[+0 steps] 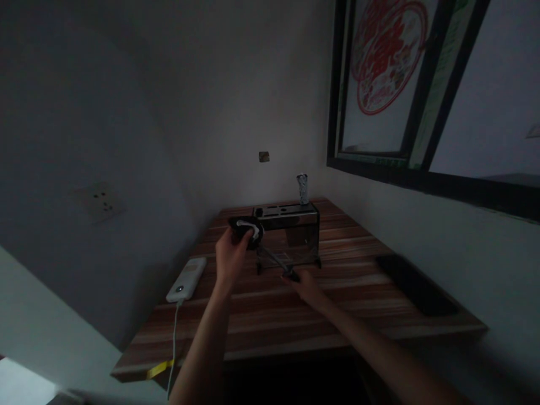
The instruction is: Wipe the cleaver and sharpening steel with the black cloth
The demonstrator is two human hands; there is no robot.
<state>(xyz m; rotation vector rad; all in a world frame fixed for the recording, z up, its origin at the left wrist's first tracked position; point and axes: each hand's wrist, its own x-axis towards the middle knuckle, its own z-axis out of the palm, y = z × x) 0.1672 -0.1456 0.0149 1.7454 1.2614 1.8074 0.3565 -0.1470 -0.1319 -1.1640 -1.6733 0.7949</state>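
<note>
Both my hands are over the table, in front of a dark rack [287, 211] with slots in its top and a see-through front. My left hand [232, 253] is closed at a broad black piece [244, 220] bearing a curved white strip or highlight; the dim light hides which. My right hand [306, 286] grips the dark handle of a long tool [276, 257]. Its thin grey shaft slants up to the left and appears to run into the black piece, so the two look like one long-handled utensil. Its exact kind is unclear.
A white power bank [188, 278] with a cable [174, 343] lies at the table's left. A flat black slab [415, 284] rests near the right edge. Behind the rack stands a silvery cup-like object [302, 188]. Yellow tape [159, 369] hangs at the front-left edge. Walls border the table.
</note>
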